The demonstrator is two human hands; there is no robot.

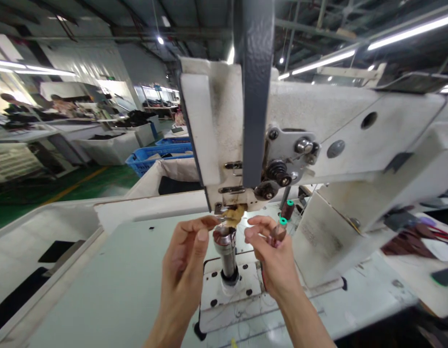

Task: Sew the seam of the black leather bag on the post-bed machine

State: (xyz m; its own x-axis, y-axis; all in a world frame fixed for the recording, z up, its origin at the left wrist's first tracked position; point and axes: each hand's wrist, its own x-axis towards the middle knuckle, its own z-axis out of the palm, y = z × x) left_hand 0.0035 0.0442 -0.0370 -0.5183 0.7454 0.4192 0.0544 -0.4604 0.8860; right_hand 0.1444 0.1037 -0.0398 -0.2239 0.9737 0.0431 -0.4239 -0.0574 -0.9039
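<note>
My left hand (186, 263) is at the left of the needle area of a white post-bed sewing machine (224, 96). Its thumb stands apart from the fingers, and the index fingertip reaches beside a yellowish fuzzy piece (234, 215) under the machine head. To the right of the metal post (228, 258), my right hand (273, 253) has its thumb and index finger bent close together. Grey pointed blades, which look like thread snips (278, 234), stick out from its curled fingers. Any thread between the fingertips is too fine to make out.
Thread spools (287, 209) with green ends stand behind my right hand. A grey upright bar (258, 96) crosses the machine head in front. White bins (64, 261) with dark pieces border the pale table (137, 280) at left. Blue baskets (137, 162) are farther back.
</note>
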